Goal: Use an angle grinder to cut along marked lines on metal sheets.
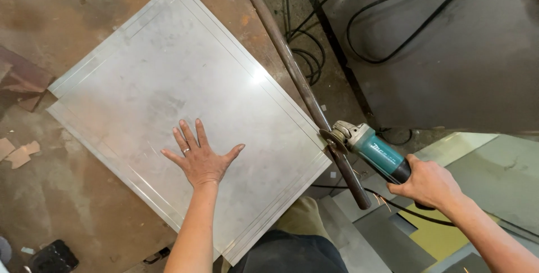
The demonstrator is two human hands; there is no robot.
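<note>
Left hand point(201, 158) spread flat, pressing on metal sheet point(168, 82) near its lower middle. Right hand point(428, 184) wrapped tight around teal angle grinder point(373, 148), disc touching sheet's right corner edge, beside rusty pipe point(297, 79). Grinder's long axis runs from right hand up-left toward that corner; few sparks below. Right hand nearer the corner. Sheet lying on brown workbench point(56, 205), tilted diagonally.

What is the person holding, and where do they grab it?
The right hand grips a teal angle grinder by its dark rear handle. The left hand holds nothing; it lies flat on the metal sheet.
</note>
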